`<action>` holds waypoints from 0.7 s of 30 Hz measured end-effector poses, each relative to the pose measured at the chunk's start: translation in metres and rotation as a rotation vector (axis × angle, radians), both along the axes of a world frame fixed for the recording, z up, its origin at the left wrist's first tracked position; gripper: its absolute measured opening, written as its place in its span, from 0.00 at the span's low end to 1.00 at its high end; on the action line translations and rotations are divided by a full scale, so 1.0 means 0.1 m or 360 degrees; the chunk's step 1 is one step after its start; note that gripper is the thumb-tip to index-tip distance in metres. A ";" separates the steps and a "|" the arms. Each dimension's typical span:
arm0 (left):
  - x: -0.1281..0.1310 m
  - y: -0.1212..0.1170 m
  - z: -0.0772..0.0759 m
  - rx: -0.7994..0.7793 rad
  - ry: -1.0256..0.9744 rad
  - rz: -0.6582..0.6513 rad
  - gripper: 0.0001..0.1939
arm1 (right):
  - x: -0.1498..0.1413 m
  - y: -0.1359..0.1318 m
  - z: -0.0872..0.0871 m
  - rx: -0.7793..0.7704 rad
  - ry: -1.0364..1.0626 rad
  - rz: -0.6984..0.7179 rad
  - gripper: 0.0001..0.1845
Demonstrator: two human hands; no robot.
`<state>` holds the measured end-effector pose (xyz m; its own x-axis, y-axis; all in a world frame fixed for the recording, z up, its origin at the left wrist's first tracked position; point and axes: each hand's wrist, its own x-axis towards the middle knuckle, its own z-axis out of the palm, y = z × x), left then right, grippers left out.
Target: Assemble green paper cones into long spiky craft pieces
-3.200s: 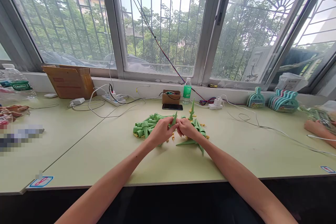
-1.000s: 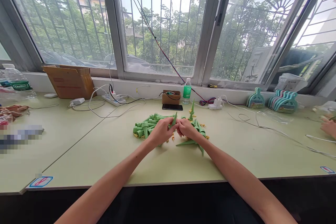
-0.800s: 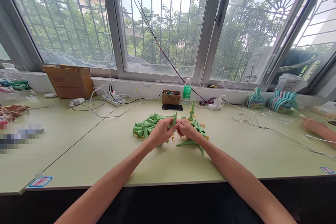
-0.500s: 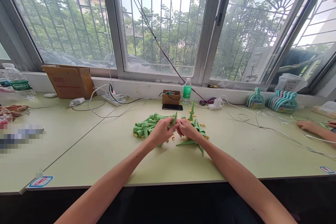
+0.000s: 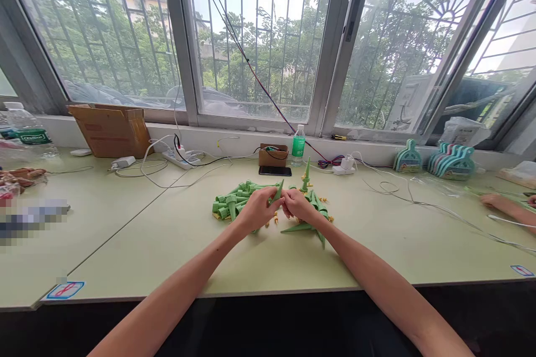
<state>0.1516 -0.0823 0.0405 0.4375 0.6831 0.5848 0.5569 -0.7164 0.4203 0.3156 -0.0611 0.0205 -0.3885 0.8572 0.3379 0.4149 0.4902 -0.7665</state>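
My left hand (image 5: pixel 260 209) is closed around a green plastic spike (image 5: pixel 277 191), whose pointed end sticks up past the thumb. Pressed close against it, my right hand (image 5: pixel 298 204) has its fingers pinched together; whatever sits between them is hidden. A heap of green spike parts (image 5: pixel 230 201) with hollow, cap-like ends lies beyond and left of my left hand. More green spikes (image 5: pixel 298 228) lie around my right hand, among small yellow pieces (image 5: pixel 276 218). One spike (image 5: pixel 307 170) with a yellow fitting stands upright behind my right hand.
Along the window sill side are a phone (image 5: pixel 274 170), a small brown box (image 5: pixel 273 155), a bottle (image 5: pixel 298 145), a power strip (image 5: pixel 181 159) and a larger cardboard box (image 5: pixel 109 131). Cables cross the right side, near teal boards (image 5: pixel 451 162) and another person's hand (image 5: pixel 496 201).
My two hands and the green spike stay almost still. At the right edge, the other person's hand has shifted slightly to the right.
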 end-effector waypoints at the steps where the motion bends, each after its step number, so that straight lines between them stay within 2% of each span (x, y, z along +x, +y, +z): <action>1: 0.00 0.00 0.00 0.0007 -0.0004 0.0002 0.13 | 0.00 0.01 -0.01 -0.0008 0.0006 0.0006 0.28; 8: 0.00 0.01 -0.01 -0.0007 -0.0026 -0.0017 0.13 | 0.02 0.08 -0.08 -0.0110 0.0143 0.0074 0.27; 21: 0.01 0.00 -0.02 0.0013 -0.0038 -0.0007 0.10 | -0.01 0.10 -0.09 -0.0194 0.0327 0.0078 0.29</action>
<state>0.1524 -0.0822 0.0386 0.4264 0.6764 0.6006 0.5435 -0.7223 0.4277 0.3145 -0.0515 0.0117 -0.3643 0.8784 0.3094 0.2222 0.4047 -0.8871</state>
